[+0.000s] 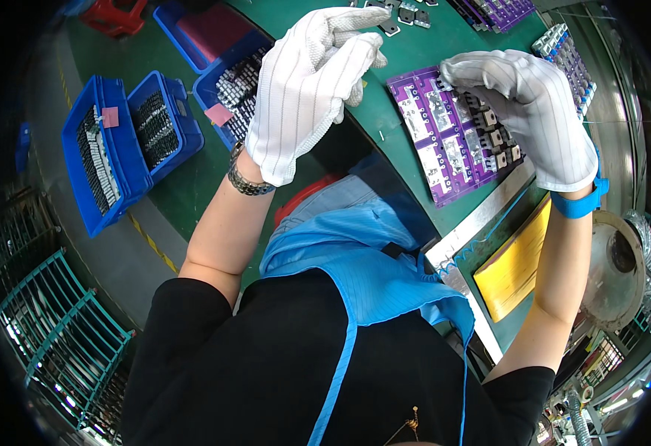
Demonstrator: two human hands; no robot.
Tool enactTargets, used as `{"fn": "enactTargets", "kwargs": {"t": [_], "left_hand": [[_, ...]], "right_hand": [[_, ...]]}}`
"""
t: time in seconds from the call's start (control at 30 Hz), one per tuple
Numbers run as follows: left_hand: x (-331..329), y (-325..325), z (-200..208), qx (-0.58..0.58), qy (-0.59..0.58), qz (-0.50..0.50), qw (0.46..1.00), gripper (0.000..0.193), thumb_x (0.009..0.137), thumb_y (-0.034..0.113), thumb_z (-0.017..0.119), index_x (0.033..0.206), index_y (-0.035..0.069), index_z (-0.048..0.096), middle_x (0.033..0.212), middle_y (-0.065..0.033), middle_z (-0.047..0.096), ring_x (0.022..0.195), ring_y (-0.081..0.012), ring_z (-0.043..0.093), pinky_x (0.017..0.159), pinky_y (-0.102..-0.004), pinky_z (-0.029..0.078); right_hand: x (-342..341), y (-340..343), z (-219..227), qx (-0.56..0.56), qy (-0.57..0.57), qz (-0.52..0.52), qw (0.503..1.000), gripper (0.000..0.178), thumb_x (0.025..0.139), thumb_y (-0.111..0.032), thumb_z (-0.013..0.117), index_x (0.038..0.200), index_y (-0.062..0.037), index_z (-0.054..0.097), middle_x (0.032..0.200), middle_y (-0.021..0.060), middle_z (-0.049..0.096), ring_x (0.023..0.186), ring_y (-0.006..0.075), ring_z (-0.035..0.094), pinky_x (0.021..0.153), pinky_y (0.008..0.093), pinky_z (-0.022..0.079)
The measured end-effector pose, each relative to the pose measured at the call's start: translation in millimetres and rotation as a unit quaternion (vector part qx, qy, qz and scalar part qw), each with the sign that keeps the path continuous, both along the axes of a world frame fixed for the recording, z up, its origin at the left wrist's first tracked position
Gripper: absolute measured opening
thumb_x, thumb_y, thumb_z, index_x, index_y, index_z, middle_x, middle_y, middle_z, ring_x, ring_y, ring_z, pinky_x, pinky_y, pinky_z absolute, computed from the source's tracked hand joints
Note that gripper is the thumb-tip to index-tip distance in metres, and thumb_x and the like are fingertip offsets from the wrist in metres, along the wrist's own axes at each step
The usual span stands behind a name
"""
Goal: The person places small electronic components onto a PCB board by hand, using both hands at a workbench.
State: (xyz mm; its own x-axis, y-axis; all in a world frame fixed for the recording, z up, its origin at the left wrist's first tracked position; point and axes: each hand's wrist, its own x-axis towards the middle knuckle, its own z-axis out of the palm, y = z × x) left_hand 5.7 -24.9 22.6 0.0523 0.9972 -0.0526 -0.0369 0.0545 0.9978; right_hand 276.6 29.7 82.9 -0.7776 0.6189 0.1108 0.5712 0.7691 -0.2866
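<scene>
My left hand (307,93), in a white striped glove, hangs above the green table's near-left edge. Its fingers are partly bent and apart, and I see nothing held between them. Just beyond its fingertips lie several loose black, flat parts (413,15). My right hand (526,108), gloved the same way, bends over the upper right of a purple panel (448,193). Its fingers are curled at the panel's top edge, and whatever they grip is hidden. Silvery plates cover much of the panel. A row of black, transistor-like parts (497,139) shows below that hand.
Blue bins (102,215) with rows of small parts stand at the left, and another bin (210,89) sits beside my left wrist. More filled panels (569,63) lie at the far right. A yellow folder-like item (515,260) and a coiled blue cord (481,245) are near my right forearm.
</scene>
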Motion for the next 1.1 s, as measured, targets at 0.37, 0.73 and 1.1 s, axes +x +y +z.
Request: {"fn": "enactTargets", "kwargs": {"t": [0.37,0.73,1.1], "left_hand": [[3.3,3.0,-1.7,-0.019,-0.037,-0.016,0.999,0.041,0.104,0.012,0.059,0.144,0.005,0.064,0.099,-0.0024,0.070,0.062,-0.0023,0.054,0.049,-0.0166,0.042],[3.3,2.8,-1.2,-0.037,-0.028,-0.013,0.999,0.040,0.105,0.012,0.059,0.144,0.003,0.062,0.099,-0.0033,0.070,0.062,-0.0031,0.055,0.049,-0.0168,0.043],[0.5,0.9,0.5,-0.052,-0.031,-0.006,0.998,0.040,0.104,0.010,0.058,0.144,0.003,0.062,0.100,-0.0037,0.071,0.063,-0.0033,0.055,0.049,-0.0169,0.043]], "right_hand": [[4.1,9.8,8.6,0.014,-0.030,0.040,0.999,0.025,0.090,0.000,0.075,0.113,-0.0080,0.077,0.116,0.0075,0.078,0.102,0.0311,0.073,0.090,0.0392,0.058],[-0.2,2.8,10.0,0.063,-0.011,0.047,0.997,0.031,0.083,0.002,0.074,0.111,-0.0109,0.076,0.109,0.0097,0.078,0.098,0.0337,0.073,0.087,0.0409,0.059],[-0.2,17.6,13.2,0.024,-0.038,0.099,0.994,0.034,0.083,0.009,0.071,0.113,-0.0060,0.075,0.118,0.0106,0.079,0.101,0.0320,0.075,0.087,0.0391,0.060]]}}
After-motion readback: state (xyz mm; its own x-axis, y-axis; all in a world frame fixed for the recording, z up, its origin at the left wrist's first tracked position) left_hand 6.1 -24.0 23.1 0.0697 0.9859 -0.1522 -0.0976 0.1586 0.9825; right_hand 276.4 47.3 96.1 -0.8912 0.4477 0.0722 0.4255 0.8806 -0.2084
